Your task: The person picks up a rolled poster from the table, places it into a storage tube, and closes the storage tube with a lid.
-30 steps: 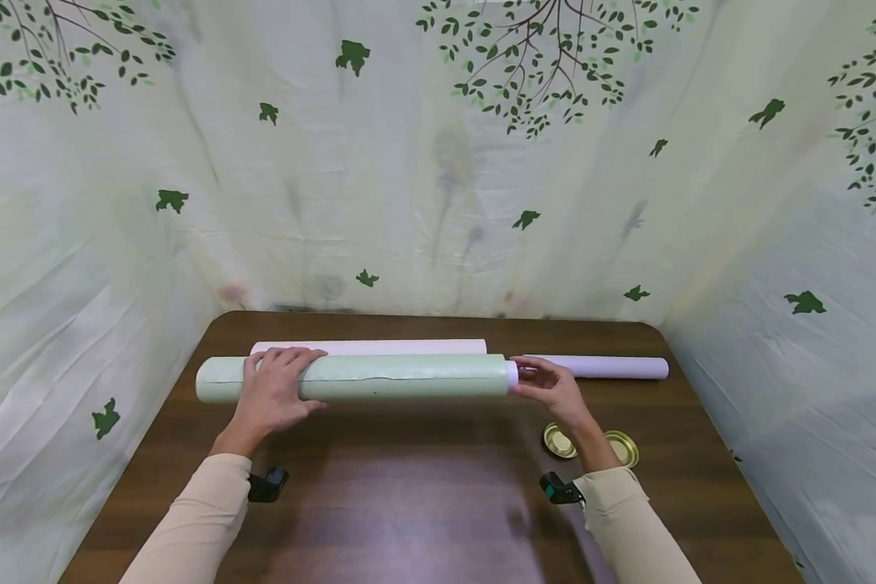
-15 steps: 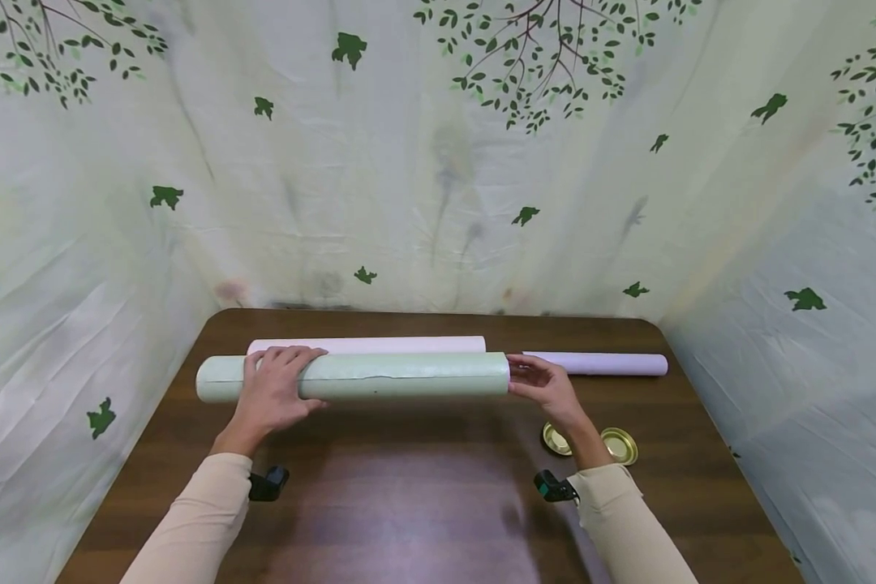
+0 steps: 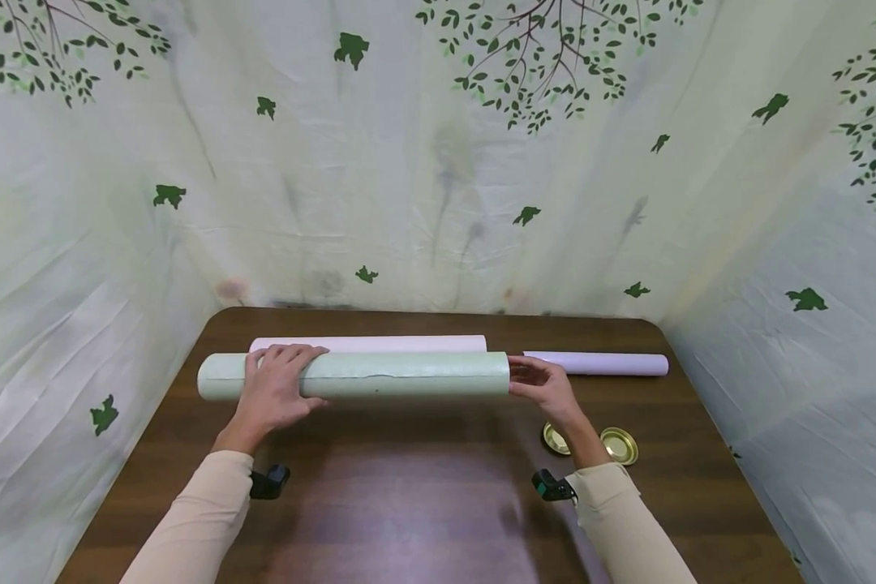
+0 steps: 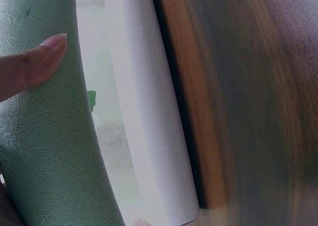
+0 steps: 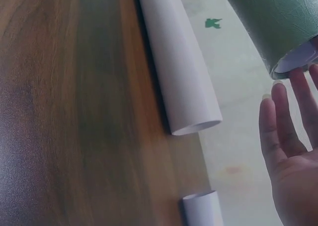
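Note:
A long green tube [image 3: 401,375] lies across the brown table [image 3: 423,503], left to right. My left hand [image 3: 273,388] lies over its left part, fingers curved over the top; one finger [image 4: 30,67] rests on the textured green tube [image 4: 44,146]. At the tube's right end my right hand [image 3: 536,381] touches the opening with straight fingers. In the right wrist view the right hand [image 5: 285,102] is flat beside the green tube [image 5: 268,22], whose end shows pale rolled paper [image 5: 298,62] inside.
A white paper roll [image 3: 368,344] lies just behind the tube, also seen as the white roll [image 5: 179,67] and white roll [image 4: 149,112]. A lavender roll [image 3: 599,363] lies at the back right. Two gold lids [image 3: 619,445] sit near my right wrist. Leaf-printed cloth walls [image 3: 438,178] surround the table.
A pale roll end that stuck out of the tube's right end has gone inside. My right hand moved slightly left against the opening. The left hand stayed put.

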A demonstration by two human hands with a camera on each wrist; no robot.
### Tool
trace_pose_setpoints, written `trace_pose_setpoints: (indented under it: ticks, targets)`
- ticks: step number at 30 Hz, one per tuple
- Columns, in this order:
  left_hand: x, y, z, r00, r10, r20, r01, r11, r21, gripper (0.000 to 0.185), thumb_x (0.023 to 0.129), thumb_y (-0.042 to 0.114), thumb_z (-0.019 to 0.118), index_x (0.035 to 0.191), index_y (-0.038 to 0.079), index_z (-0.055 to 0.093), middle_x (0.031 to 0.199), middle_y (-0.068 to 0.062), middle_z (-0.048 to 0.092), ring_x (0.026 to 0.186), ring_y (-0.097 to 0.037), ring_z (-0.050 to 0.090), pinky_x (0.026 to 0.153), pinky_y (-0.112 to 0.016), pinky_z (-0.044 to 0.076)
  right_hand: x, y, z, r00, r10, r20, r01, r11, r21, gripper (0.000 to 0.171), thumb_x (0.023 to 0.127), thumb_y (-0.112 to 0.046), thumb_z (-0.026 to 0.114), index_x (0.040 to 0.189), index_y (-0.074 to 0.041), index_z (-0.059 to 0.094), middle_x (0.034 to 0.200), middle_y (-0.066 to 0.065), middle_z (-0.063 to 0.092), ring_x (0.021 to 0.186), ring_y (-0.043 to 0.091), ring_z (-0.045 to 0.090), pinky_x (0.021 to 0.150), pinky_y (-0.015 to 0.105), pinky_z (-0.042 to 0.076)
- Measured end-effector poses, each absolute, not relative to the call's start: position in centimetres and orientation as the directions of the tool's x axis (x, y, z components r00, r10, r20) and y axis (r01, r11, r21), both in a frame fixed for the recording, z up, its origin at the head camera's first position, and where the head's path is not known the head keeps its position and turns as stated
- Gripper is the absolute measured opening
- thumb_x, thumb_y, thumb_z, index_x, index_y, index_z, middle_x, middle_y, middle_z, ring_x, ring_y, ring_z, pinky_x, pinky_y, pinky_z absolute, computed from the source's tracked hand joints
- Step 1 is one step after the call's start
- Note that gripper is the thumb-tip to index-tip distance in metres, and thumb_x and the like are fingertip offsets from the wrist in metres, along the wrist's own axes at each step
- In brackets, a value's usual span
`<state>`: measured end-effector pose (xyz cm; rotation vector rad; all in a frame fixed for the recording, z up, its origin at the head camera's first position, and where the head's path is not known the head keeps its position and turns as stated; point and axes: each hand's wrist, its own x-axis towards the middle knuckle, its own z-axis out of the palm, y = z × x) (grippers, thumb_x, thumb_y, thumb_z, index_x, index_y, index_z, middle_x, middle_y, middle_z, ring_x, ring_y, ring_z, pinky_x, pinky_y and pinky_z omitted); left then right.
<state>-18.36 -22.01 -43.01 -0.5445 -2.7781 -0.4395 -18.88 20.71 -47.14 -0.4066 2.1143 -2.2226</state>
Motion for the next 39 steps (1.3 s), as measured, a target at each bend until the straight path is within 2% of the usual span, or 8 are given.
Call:
trace_pose_setpoints:
  ticks: [3,9,13,17,24,26,33,39]
  targets:
    - [-18.5,-22.0,-43.0,-0.891,0.32,0.323,0.405,0.882,0.242,0.076,0.059,0.029,0.091,0.126,0.013,0.059,0.119,-0.014,0.061,0.113,-0.04,0.047,0.096,-0.062,0.023,-18.9,20.8,-47.0,-0.964,-0.216,0.156,-0.146,-0.063,-0.987,0.047,0.08,0.009,0.07,0.123,0.018,0.053,0.104,0.002,0.067,0.097,0.015,0.064,0.078,0.028,0.054]
    - [-18.6,-21.9,-42.9,-0.89,0.321,0.323,0.406,0.881,0.242,0.075,0.059,0.029,0.091,0.125,0.013,0.059,0.119,-0.014,0.061,0.112,-0.041,0.047,0.096,-0.062,0.024,-18.9,21.6,-47.1,-0.954,-0.237,0.186,-0.172,-0.08,-0.982,0.045,0.081,0.006,0.071,0.123,0.014,0.055,0.108,0.0,0.068,0.103,0.018,0.064,0.081,0.03,0.054]
    - [-18.6,-21.8,-42.9,-0.883,0.325,0.338,0.414,0.879,0.238,0.076,0.058,0.029,0.091,0.125,0.013,0.059,0.118,-0.014,0.061,0.112,-0.04,0.047,0.095,-0.061,0.024,-18.9,22.7,-47.4,-0.947,-0.233,0.22,-0.207,-0.08,-0.975,0.047,0.081,0.005,0.072,0.122,0.017,0.053,0.113,0.013,0.067,0.105,0.02,0.063,0.083,0.03,0.054]
    - [-18.6,-21.7,-43.0,-0.881,0.326,0.343,0.417,0.877,0.238,0.075,0.058,0.029,0.091,0.125,0.013,0.06,0.118,-0.014,0.062,0.111,-0.04,0.048,0.095,-0.061,0.024,-18.7,24.2,-47.9,-0.951,-0.218,0.221,-0.224,-0.01,-0.975,0.047,0.081,0.005,0.072,0.121,0.019,0.052,0.115,0.026,0.063,0.103,0.022,0.065,0.082,0.029,0.054]
    - [-18.4,-21.7,-43.0,-0.887,0.325,0.328,0.411,0.88,0.238,0.075,0.058,0.029,0.091,0.125,0.013,0.06,0.118,-0.015,0.061,0.111,-0.041,0.048,0.095,-0.061,0.024,-17.7,26.8,-48.8,-0.968,-0.193,0.16,-0.195,0.178,-0.964,0.043,0.08,-0.001,0.075,0.118,0.013,0.059,0.106,0.003,0.068,0.096,0.021,0.066,0.08,0.025,0.053]
    - [-18.4,-21.7,-43.0,-0.888,0.325,0.326,0.41,0.88,0.239,0.075,0.059,0.029,0.091,0.125,0.013,0.06,0.118,-0.015,0.061,0.111,-0.041,0.047,0.095,-0.061,0.024,-17.5,27.5,-49.0,-0.972,-0.192,0.139,-0.182,0.233,-0.955,0.043,0.08,-0.003,0.076,0.117,0.011,0.06,0.107,0.006,0.068,0.095,0.023,0.066,0.08,0.024,0.052]
    - [-18.4,-21.8,-43.1,-0.889,0.324,0.323,0.408,0.881,0.24,0.075,0.059,0.029,0.091,0.125,0.013,0.059,0.118,-0.015,0.061,0.111,-0.041,0.048,0.095,-0.061,0.024,-17.0,29.3,-50.2,-0.98,-0.191,0.064,-0.133,0.374,-0.918,0.044,0.079,-0.009,0.078,0.116,0.009,0.061,0.117,0.031,0.06,0.102,0.041,0.061,0.081,0.025,0.05]
    - [-18.5,-21.8,-43.3,-0.892,0.324,0.314,0.406,0.88,0.247,0.076,0.058,0.028,0.091,0.125,0.014,0.059,0.118,-0.013,0.061,0.111,-0.04,0.047,0.096,-0.06,0.023,-16.6,30.4,-51.0,-0.974,-0.221,0.041,-0.142,0.464,-0.875,0.043,0.079,-0.009,0.079,0.114,0.009,0.062,0.113,0.029,0.062,0.101,0.042,0.058,0.082,0.036,0.05]
